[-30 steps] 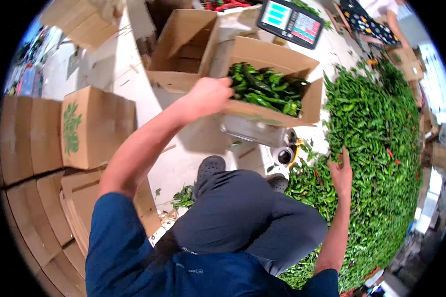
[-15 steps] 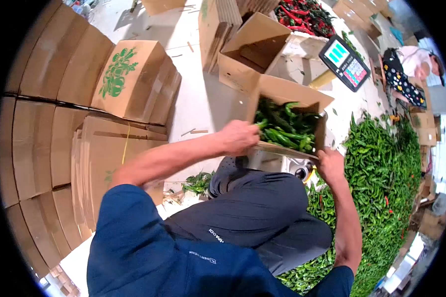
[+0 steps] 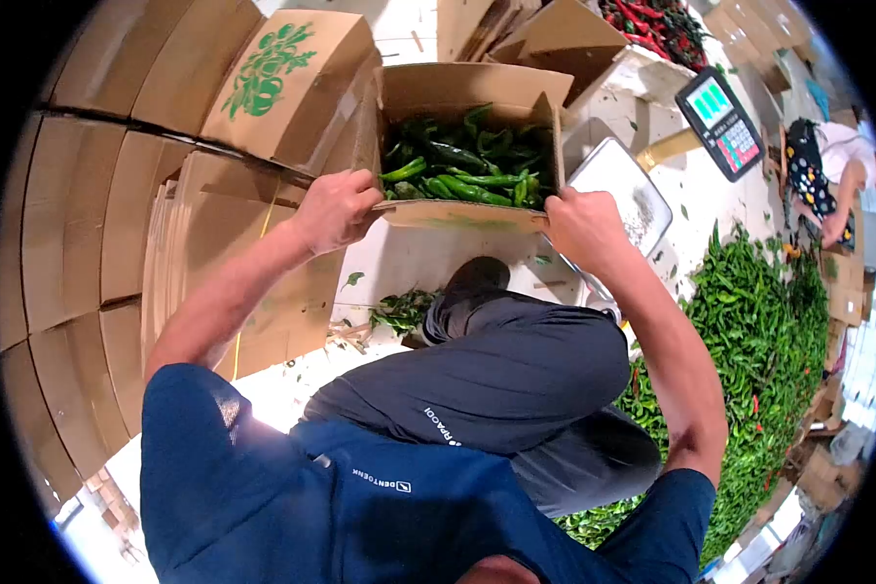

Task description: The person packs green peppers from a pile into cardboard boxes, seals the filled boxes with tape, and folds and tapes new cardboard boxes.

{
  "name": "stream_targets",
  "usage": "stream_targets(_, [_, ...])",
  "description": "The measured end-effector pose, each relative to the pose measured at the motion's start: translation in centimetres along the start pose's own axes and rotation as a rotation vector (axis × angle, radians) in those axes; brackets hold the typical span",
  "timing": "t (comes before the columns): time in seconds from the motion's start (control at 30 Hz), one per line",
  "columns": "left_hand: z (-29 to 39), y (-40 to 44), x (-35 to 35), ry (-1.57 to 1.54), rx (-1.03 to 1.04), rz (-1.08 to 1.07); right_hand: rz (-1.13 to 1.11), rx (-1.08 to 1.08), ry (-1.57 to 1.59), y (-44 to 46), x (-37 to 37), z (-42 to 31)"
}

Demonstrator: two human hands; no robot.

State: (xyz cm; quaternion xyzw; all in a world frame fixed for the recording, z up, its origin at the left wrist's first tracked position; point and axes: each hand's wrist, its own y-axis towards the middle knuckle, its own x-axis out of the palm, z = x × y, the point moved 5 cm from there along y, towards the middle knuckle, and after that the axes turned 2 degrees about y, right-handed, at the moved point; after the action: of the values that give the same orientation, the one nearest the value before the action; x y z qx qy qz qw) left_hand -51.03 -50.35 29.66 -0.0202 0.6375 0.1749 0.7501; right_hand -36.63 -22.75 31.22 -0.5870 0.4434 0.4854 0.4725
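An open cardboard box holding green chili peppers is between my two hands, its top flaps raised. My left hand is closed on its near left corner. At the near right corner, my right hand has its fingers wrapped over the edge. Just right of the box is the bare metal pan of a weighing scale, with the scale's display lit beyond it.
Stacked cardboard boxes and flattened cartons line the left side. A large heap of green peppers spreads on the right. Red peppers lie at the back. Another person sits at the far right.
Both hands have shifted the box of peppers leftward, off the scale, whose pan now shows. My view has also moved a little.
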Motion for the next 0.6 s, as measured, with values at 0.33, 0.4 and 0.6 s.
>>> stream_targets(0.33, [-0.4,-5.6,2.8,-0.012,-0.503,-0.08,0.183,0.255,0.466,-0.4,2.3,4.2])
stream_targets(0.4, [-0.1,-6.9,-1.5,0.057,-0.539,0.04,0.116,0.303,0.44,-5.3,4.8,6.6])
stream_targets(0.6, [-1.6,-19.2,-11.5,0.695,-0.994,0.103,-0.37,0.546,0.494,-21.9,13.8,9.7])
